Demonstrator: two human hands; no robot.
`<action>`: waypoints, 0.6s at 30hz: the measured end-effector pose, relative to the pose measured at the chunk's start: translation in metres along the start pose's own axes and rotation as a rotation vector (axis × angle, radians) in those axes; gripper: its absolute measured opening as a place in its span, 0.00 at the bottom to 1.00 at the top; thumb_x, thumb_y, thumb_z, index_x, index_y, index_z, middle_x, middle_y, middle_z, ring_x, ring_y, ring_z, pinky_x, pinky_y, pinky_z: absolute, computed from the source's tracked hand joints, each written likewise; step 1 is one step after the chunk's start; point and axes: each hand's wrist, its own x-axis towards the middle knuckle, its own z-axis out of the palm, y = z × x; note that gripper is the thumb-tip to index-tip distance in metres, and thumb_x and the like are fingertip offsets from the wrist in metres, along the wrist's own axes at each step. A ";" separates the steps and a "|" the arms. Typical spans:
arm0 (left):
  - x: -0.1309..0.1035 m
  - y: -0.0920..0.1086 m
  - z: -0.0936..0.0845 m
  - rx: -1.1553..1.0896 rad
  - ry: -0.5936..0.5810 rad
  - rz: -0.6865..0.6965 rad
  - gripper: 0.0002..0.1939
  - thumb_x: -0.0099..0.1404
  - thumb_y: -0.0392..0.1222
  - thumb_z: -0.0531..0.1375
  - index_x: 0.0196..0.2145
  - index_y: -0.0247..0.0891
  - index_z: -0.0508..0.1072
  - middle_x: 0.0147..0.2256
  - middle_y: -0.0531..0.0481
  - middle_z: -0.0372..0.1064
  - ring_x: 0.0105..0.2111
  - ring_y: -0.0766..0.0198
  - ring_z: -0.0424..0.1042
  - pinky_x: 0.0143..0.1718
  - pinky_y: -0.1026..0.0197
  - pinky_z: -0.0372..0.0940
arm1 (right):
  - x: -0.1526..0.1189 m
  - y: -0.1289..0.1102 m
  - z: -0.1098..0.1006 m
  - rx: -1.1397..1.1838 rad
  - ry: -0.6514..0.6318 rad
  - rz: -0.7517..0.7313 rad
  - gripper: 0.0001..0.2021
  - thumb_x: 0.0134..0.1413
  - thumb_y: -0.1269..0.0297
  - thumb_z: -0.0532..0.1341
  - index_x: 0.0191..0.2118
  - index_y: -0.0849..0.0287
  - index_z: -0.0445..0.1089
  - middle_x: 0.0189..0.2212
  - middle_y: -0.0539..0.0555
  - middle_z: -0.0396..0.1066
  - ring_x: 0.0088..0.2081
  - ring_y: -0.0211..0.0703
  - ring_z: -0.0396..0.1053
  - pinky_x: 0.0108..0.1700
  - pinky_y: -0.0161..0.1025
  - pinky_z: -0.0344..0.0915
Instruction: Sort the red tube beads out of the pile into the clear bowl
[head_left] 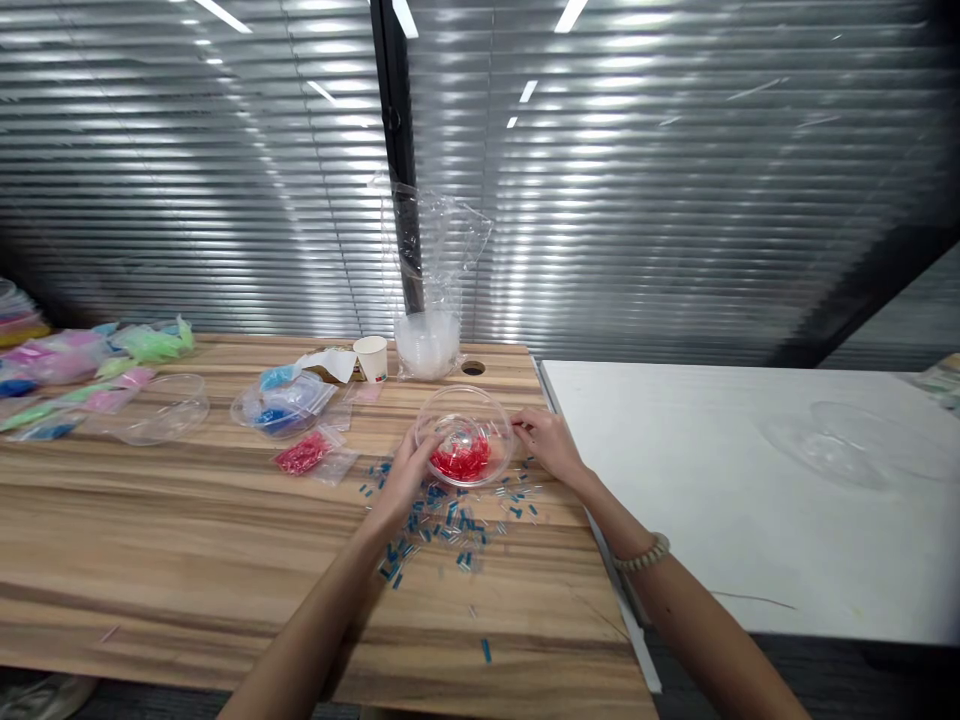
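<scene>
A clear plastic bowl (480, 403) stands tilted toward me on the wooden table, with red tube-like bits (461, 461) gathered in its lower part. My left hand (407, 475) grips the bowl's left rim, fingers reaching over the edge. Just right of the bowl, my right hand (547, 440) has its fingertips pinched together close to the rim; what they hold, if anything, is too small to make out. Around and in front of the bowl lie many loose blue and clear strips (450, 518).
To the left are a bag of red bits (303, 453), a lidded container with blue contents (281, 412), a paper cup (372, 358) and colourful bags (154, 342). Bagged stacked bowls (427, 343) stand behind. A white table (697, 480) adjoins on the right, with clear lids (825, 450).
</scene>
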 end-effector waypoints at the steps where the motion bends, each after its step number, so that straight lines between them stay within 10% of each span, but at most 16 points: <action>1: 0.000 0.000 0.000 0.003 -0.001 0.000 0.20 0.57 0.46 0.62 0.48 0.43 0.70 0.49 0.47 0.69 0.52 0.52 0.65 0.39 0.62 0.66 | 0.000 0.000 0.000 -0.001 -0.003 0.001 0.10 0.50 0.76 0.56 0.31 0.58 0.73 0.29 0.52 0.75 0.31 0.42 0.71 0.35 0.37 0.65; 18: 0.001 -0.003 -0.001 0.009 0.011 0.020 0.21 0.56 0.46 0.64 0.47 0.42 0.71 0.51 0.46 0.68 0.55 0.50 0.63 0.49 0.58 0.62 | 0.000 -0.004 0.000 -0.016 -0.042 0.013 0.13 0.47 0.80 0.54 0.31 0.59 0.73 0.29 0.52 0.75 0.31 0.41 0.71 0.35 0.35 0.64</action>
